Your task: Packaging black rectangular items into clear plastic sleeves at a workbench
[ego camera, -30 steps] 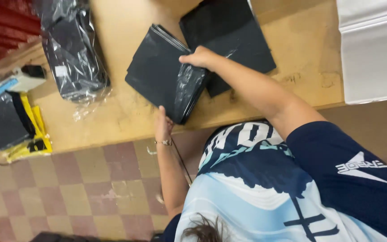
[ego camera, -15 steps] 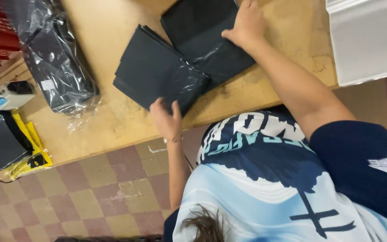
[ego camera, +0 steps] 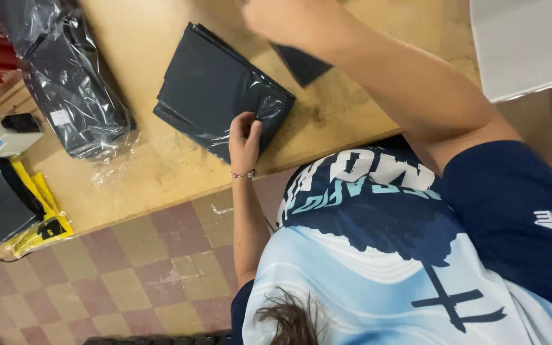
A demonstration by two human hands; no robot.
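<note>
Wooden table [ego camera: 161, 172]: our left hand [ego camera: 244, 137] pinches the near edge of the dark bag stack [ego camera: 222, 89] lying mid-table. Right hand [ego camera: 276, 16] raised at top edge, grip unclear. Plastic-wrapped bundle [ego camera: 65, 83] lies well left.

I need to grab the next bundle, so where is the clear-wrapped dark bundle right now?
In the head view, the clear-wrapped dark bundle lies at the upper left on the wooden table, left of the black bag stack.

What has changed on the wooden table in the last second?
The left hand rose from the table edge and gripped the near corner of the dark plastic-wrapped stack. The right hand left that stack and moved farther away. The clear-wrapped dark bundle stayed.
</note>
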